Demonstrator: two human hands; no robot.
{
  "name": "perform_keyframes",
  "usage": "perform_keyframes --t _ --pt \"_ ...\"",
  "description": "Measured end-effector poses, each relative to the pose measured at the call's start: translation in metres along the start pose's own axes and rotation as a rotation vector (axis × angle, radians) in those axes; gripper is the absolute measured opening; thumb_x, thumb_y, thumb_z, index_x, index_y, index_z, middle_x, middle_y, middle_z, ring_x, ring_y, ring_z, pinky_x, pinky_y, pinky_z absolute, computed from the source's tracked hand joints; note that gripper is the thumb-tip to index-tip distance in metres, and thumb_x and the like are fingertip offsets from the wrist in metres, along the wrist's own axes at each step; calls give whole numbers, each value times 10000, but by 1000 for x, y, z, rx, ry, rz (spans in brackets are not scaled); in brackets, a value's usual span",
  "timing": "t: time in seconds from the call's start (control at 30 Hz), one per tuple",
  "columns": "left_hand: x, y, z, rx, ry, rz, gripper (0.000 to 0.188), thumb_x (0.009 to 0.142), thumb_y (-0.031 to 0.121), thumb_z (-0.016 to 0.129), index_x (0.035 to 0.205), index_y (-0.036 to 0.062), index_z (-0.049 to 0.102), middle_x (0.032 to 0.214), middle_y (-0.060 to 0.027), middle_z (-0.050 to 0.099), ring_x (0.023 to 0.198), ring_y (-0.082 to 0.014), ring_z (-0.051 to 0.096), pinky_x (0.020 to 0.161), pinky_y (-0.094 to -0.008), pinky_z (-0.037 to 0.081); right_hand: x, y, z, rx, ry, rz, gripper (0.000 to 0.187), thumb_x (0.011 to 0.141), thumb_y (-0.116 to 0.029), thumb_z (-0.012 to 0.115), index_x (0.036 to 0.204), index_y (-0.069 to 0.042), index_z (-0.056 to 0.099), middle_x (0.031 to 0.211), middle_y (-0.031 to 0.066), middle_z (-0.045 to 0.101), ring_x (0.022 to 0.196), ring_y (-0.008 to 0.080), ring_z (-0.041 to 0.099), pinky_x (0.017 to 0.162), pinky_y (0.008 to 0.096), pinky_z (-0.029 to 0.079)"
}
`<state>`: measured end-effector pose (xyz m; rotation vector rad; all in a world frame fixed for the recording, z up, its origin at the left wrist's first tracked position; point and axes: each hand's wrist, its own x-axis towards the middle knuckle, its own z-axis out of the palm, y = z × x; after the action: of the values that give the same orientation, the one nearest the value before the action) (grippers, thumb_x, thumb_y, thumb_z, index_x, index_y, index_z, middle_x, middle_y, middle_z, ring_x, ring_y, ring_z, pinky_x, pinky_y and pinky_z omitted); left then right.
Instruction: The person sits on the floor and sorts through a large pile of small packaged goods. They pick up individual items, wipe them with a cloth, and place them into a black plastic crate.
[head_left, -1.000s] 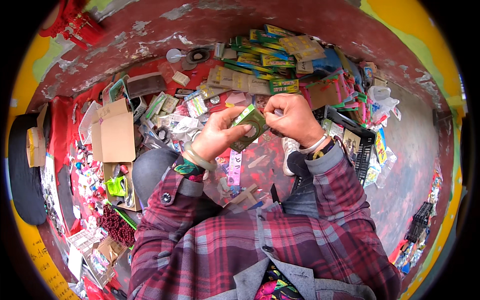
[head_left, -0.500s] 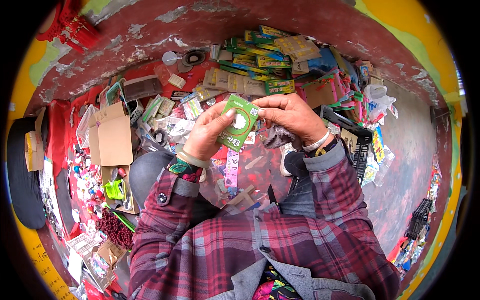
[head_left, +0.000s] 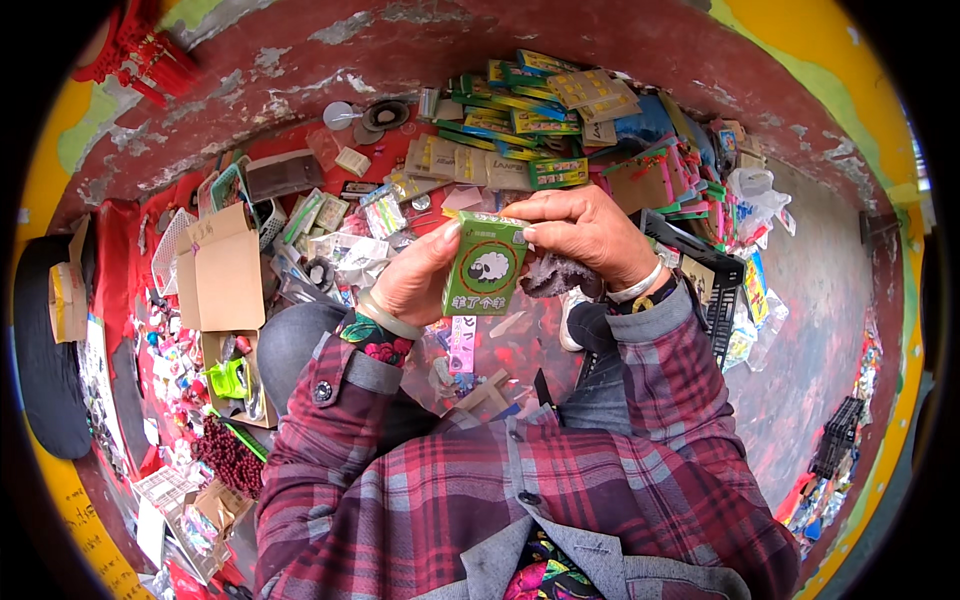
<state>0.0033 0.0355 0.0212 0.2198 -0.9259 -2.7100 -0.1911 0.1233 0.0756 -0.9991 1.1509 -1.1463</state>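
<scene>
Small green box bearing a sheep picture, upright, slightly tilted, above the knees.

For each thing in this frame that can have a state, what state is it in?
Small green cardboard box with a sheep picture: upright, closed, held between both hands.
Left hand: shut on the box's left side.
Right hand: shut on the box's top edge.
Brown cardboard carton: flaps open.
Black plastic crate: tilted, on the ground.
</scene>
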Motion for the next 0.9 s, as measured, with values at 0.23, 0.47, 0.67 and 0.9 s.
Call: perform_keyframes --t 0.23,0.47,0.67,0.9 --pt "-3 4 4 -54 9 2 615 816 351 645 1263 -13 428 1204 -134 532 1081 -247 551 948 -370 437 4 4 0 -289 61 -205 277 813 -105 614 1074 -21 648 880 33 578 812 98 534 727 227 427" --pt "4 6 5 69 115 181 638 772 304 680 1261 -19 427 1177 -116 545 1032 -219 566 916 -344 454 4 6 8 -225 154 -228 280 795 -78 635 1065 -5 631 922 45 585 867 121 566 779 239 446" --pt "8 6 -4 -196 355 235 396 920 354 506 1150 33 487 1071 -143 584 998 -274 586 885 -504 484 9 13 14 -411 131 -246 382 762 -113 679 1122 -16 595 992 79 605 907 161 601 811 265 466" --pt "12 7 -10 -365 373 315 370 930 389 484 1092 58 500 1040 -138 581 955 -299 588 844 -521 488 11 30 44 -933 262 -358 455 695 -190 749 1110 -87 597 1096 79 574 884 224 600 738 307 485"
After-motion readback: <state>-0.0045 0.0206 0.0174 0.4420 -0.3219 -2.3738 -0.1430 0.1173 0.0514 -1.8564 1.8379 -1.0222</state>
